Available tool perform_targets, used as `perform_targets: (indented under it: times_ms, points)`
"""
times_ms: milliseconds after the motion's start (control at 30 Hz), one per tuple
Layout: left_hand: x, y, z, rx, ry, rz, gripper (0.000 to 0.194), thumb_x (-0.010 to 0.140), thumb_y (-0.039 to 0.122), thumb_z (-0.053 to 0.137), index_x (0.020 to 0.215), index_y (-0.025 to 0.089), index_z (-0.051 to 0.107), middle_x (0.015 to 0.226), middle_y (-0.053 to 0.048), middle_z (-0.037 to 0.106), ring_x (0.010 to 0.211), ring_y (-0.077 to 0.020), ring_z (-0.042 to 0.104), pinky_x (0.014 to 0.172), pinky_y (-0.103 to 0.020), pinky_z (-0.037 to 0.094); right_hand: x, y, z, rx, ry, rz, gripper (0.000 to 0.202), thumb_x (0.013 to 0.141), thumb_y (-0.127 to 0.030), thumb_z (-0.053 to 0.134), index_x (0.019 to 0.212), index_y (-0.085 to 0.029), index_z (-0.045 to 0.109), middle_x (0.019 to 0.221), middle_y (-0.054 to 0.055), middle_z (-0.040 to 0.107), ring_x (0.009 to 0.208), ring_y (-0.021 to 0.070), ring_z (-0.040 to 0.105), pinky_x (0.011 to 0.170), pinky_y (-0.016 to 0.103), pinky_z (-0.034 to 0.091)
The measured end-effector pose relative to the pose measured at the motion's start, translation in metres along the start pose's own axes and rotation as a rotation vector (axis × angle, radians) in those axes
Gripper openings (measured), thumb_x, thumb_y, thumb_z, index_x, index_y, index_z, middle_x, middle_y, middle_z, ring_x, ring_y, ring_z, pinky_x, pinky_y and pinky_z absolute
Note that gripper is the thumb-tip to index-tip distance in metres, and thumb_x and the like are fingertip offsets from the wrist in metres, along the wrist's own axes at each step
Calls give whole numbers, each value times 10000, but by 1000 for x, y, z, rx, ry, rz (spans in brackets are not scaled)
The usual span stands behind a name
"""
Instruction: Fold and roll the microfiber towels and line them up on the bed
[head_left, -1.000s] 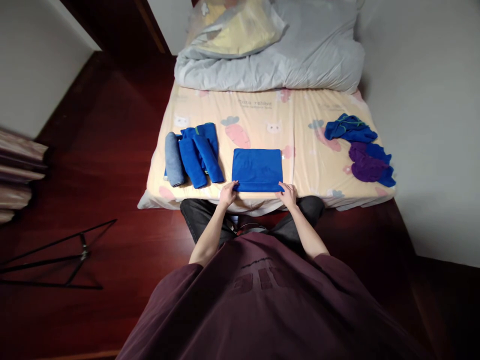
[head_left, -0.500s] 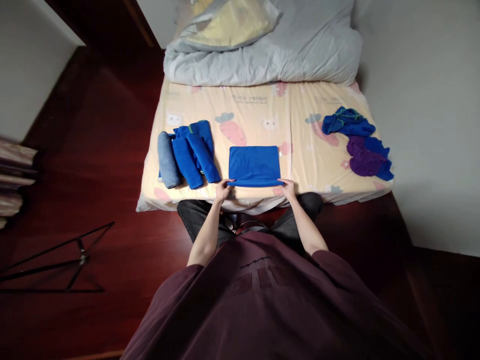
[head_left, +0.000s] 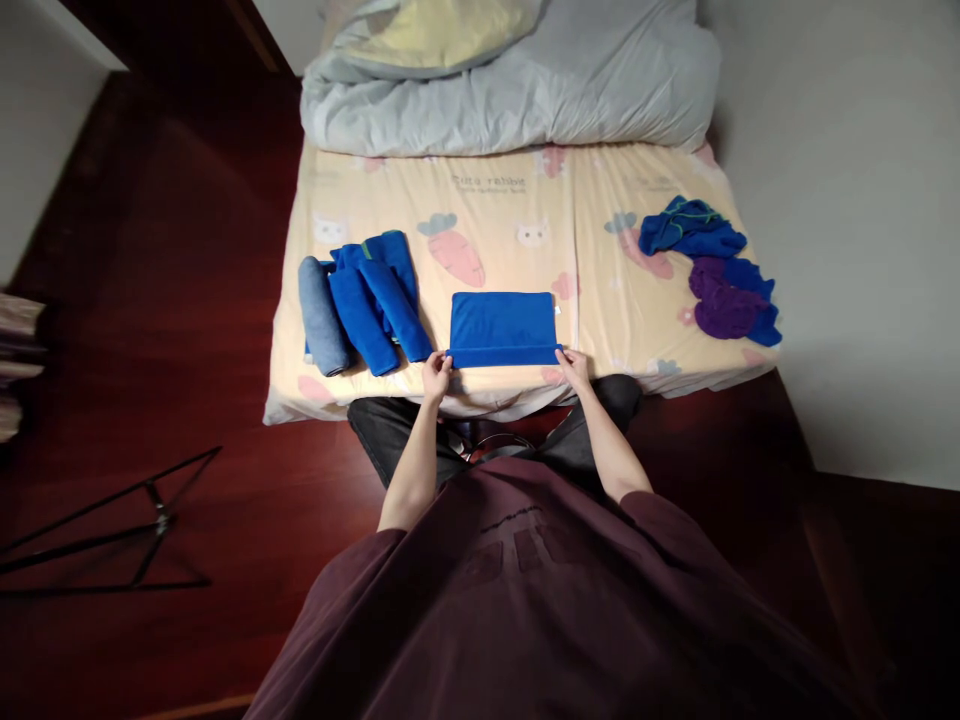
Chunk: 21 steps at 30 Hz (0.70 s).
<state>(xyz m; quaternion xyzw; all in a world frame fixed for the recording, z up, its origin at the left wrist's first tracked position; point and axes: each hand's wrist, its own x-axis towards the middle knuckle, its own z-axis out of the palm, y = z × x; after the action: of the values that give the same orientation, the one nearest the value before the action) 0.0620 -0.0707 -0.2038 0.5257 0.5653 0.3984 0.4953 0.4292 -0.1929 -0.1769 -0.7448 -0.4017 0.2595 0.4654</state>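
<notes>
A blue cloth [head_left: 502, 320] lies flat on the bed, its near edge folded over in a narrow strip. My left hand [head_left: 436, 376] pinches the left end of that strip, and my right hand [head_left: 574, 368] pinches the right end. To the left of the cloth are rolled blue towels [head_left: 364, 320] and a grey-blue roll [head_left: 324, 315], side by side, with more blue cloth behind them. At the right side of the bed, a crumpled blue cloth [head_left: 694, 228] with green edging touches a crumpled purple cloth [head_left: 724, 300].
The bed [head_left: 510, 225] has a patterned yellow sheet, with a grey quilt [head_left: 600, 90] bunched at its far side. A wall stands to the right. Black tripod legs [head_left: 161, 520] rest on the dark red floor at the left.
The near edge of the blue cloth is now folded over into a neater, flatter strip. Both hands still hold its ends. The view has shifted slightly.
</notes>
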Motion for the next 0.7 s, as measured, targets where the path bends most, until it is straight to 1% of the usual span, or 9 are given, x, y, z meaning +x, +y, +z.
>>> perform_targets:
  times_ms: [100, 233, 367, 467, 533, 633, 700]
  points:
    - [1, 1, 0, -12, 22, -10, 317, 879, 429, 682, 1062, 170, 690, 953, -84, 740, 905, -198, 727, 856, -300, 577, 1, 1, 1, 4, 15, 13, 549, 843, -725, 658, 640, -217, 602, 645, 40, 631, 668, 203, 614, 643, 317, 525]
    - [1, 5, 2, 27, 84, -25, 302, 863, 413, 705, 1016, 155, 736, 953, -102, 766, 901, -213, 736, 849, -306, 574, 0, 4, 2, 12, 43, 0, 543, 824, -733, 665, 660, -217, 627, 699, 71, 693, 715, 230, 664, 685, 339, 559]
    - [0, 11, 1, 97, 165, -28, 295, 851, 430, 728, 941, 151, 763, 882, -100, 770, 821, -210, 723, 800, -304, 560, -3, 8, 5, 6, 89, -10, 513, 825, -712, 667, 697, -215, 651, 762, 103, 738, 760, 256, 708, 731, 362, 589]
    - [0, 15, 0, 113, 151, -42, 283, 832, 424, 751, 912, 153, 770, 820, -85, 762, 754, -201, 699, 754, -297, 550, -5, 8, 9, -25, 147, 11, 491, 827, -699, 664, 733, -217, 669, 789, 114, 756, 778, 263, 722, 744, 366, 600]
    - [-1, 17, -2, 114, 143, -42, 266, 828, 413, 753, 896, 157, 770, 810, -79, 763, 747, -199, 695, 742, -292, 547, -5, 7, 11, -46, 171, 24, 485, 832, -694, 654, 726, -221, 662, 775, 110, 752, 764, 257, 719, 728, 357, 599]
    - [-2, 19, -5, 121, 151, -29, 247, 825, 403, 756, 867, 160, 770, 805, -75, 762, 759, -203, 701, 733, -287, 546, -4, 5, 11, -51, 157, 36, 469, 829, -676, 660, 686, -231, 631, 731, 91, 735, 730, 240, 702, 699, 338, 589]
    - [-4, 19, -6, 130, 151, -36, 246, 811, 401, 774, 845, 157, 773, 790, -75, 758, 752, -205, 700, 721, -286, 541, -4, 4, 9, -71, 123, 31, 455, 838, -652, 656, 662, -235, 608, 703, 78, 721, 707, 228, 690, 682, 326, 577]
